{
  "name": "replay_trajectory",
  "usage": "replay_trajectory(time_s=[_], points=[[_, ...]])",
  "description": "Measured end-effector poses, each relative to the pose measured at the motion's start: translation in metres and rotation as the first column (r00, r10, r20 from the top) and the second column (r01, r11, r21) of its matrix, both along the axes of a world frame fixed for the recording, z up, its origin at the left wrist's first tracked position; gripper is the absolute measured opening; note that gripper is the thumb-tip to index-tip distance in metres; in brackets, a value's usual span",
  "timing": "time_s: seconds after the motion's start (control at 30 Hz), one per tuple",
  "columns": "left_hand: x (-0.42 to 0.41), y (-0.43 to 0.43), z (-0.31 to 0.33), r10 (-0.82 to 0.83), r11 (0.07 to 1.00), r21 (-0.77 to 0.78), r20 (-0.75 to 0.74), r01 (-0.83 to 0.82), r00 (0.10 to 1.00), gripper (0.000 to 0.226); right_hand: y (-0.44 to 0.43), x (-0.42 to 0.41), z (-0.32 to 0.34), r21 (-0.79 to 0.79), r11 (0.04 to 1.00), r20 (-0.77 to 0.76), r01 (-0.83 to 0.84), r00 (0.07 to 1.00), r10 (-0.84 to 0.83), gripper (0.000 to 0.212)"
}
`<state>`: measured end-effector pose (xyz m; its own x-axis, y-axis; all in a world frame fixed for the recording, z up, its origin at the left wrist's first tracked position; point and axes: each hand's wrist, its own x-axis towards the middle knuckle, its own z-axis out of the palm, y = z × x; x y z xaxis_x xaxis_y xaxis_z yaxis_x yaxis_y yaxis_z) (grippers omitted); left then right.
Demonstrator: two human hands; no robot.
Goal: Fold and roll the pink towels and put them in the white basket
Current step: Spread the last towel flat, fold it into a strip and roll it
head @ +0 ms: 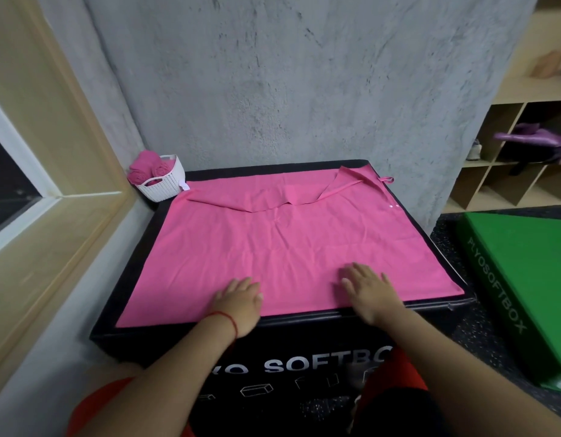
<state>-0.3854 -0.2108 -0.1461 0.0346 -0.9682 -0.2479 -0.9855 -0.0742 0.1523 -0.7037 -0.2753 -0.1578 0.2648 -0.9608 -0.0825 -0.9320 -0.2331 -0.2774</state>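
I see both grips wide: left hand (pixel 238 299) and right hand (pixel 369 290) flat on the pink towel (pixel 288 241) spread over the black box (pixel 272 339).

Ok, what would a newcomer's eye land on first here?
The large bright pink towel spread over the black padded box, left hand and right hand flat on its near edge. Then the small white woven basket at the far left corner, holding rolled pink towels.
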Motion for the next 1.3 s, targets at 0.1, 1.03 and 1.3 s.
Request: replay_trajectory(time_s=[0.1, 1.03, 1.3], points=[[-0.023, -0.031, -0.010, -0.070, 0.996, -0.058, -0.041, 0.067, 0.997, 0.054, -0.016, 0.059, -0.003, 0.003, 0.991, 0.008, -0.135, 0.991, 0.135, 0.076], [0.206, -0.211, -0.050, 0.619, 0.780, -0.132, 0.020, -0.612, 0.785, 0.096, -0.244, -0.061, -0.042, -0.075, 0.913, -0.042, 0.401, 0.914, -0.404, 0.098], [0.207, -0.217, -0.051, 0.653, 0.751, -0.174, 0.047, -0.637, 0.756, 0.099, -0.243, -0.058, -0.041, -0.078, 0.904, -0.063, 0.419, 0.903, -0.424, 0.097]])
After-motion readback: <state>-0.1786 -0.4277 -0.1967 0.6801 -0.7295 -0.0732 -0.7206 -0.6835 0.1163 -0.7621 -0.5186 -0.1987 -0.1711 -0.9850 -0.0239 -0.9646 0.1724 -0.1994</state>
